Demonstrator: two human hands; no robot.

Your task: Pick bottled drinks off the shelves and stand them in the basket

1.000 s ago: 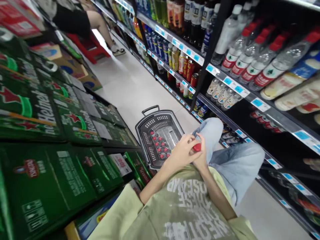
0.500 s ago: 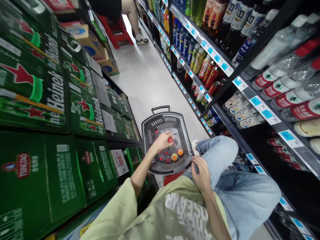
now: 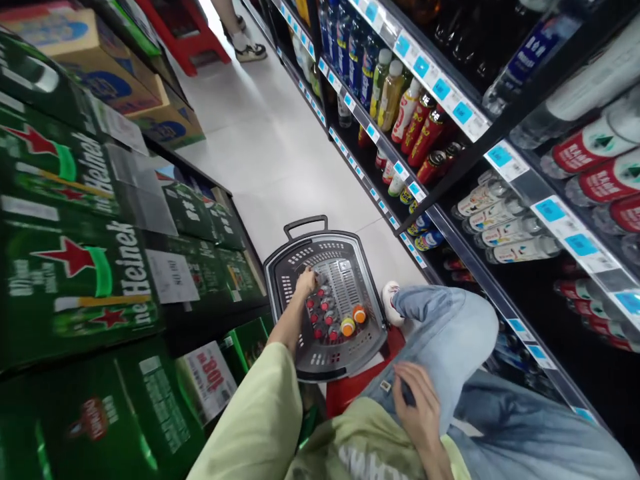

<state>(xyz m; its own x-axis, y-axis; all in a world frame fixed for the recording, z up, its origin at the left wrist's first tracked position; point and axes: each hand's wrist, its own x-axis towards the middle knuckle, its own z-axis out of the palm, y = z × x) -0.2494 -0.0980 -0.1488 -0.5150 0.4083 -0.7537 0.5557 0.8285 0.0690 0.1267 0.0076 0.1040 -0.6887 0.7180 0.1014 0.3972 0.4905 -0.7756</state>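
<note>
A dark grey shopping basket (image 3: 367,287) stands ahead of my knees, its handle at the far side. Inside, several small clear bottles with red caps (image 3: 319,317) cluster on the left, and two orange-capped bottles (image 3: 353,322) stand near the close right corner. My left hand (image 3: 305,281) reaches into the basket's far left part, fingers closed around the top of a clear bottle, largely hidden by the hand. Over my jeans rests my right hand (image 3: 418,399), fingers loosely bent, thumb apart, nothing held.
Green beer cartons (image 3: 75,267) are stacked close on my left. Drink shelves (image 3: 450,227) with bottles, cans and price tags line the right. Under the basket's near side is a red object (image 3: 345,393). Farther along the aisle are a red stool (image 3: 193,33) and another person's foot (image 3: 250,52).
My left hand has gone from the basket's middle, where it held a red-capped bottle, to the far left among the others. The view has shifted; my right hand stays by my lap.
</note>
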